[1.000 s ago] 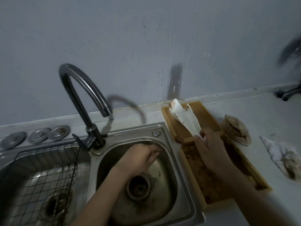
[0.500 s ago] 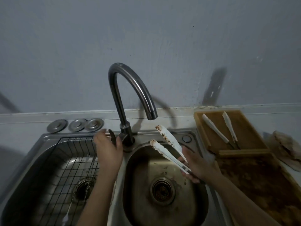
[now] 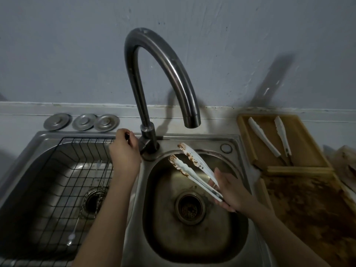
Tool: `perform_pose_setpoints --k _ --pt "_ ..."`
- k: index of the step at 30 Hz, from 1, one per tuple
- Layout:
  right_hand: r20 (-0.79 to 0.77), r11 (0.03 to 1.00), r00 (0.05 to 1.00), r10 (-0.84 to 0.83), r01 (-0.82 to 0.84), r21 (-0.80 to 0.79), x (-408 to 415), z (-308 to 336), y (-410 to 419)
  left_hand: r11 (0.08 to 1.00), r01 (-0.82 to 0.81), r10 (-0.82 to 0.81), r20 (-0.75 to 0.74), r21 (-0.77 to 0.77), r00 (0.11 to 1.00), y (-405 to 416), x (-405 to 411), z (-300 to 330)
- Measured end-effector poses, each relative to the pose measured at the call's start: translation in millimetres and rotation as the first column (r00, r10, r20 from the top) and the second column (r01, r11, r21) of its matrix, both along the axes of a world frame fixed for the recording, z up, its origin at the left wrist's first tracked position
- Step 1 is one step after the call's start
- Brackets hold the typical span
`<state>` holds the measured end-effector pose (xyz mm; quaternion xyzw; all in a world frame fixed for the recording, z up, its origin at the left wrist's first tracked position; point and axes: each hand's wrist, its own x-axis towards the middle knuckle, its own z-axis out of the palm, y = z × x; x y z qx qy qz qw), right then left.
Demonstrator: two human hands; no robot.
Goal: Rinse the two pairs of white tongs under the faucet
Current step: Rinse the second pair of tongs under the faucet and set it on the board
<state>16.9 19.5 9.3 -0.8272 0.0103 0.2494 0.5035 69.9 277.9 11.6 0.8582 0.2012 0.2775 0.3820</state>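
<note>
The right hand (image 3: 230, 191) is gripping one pair of white tongs (image 3: 194, 168) by its handle end, stained tips spread and reaching over the right sink basin (image 3: 194, 237), just below the faucet (image 3: 163, 74) spout. The second pair of tongs (image 3: 273, 139) is lying in a wooden tray (image 3: 300, 166) on the right counter. The left hand (image 3: 124, 151) is closing around the faucet lever — no water is running

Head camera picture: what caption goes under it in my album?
Right hand holds stained white tongs below the dry curved metal faucet; left hand grips its handle.
</note>
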Motion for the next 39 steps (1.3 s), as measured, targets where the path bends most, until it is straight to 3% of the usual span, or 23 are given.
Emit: perform_pose_setpoints --k 10,24,34,39 --pt "-0.132 0.999 0.990 -0.051 0.052 0.008 1 -5 7 0.994 0.001 0.010 0.099 -0.106 0.995 2 -8 -7" --pt "-0.171 0.998 0.984 -0.054 0.058 0.021 -1 -2 9 0.985 0.003 0.026 0.161 -0.174 0.987 3 -13 -18" --pt "-0.193 0.999 0.981 0.016 -0.024 -0.037 -8 -8 12 0.988 0.085 -0.077 0.072 -0.128 0.994 7 -20 -17" --pt "-0.202 0.999 0.979 0.027 -0.032 -0.020 -11 -8 14 0.993 0.085 -0.089 -0.047 -0.082 0.995 2 -9 -7"
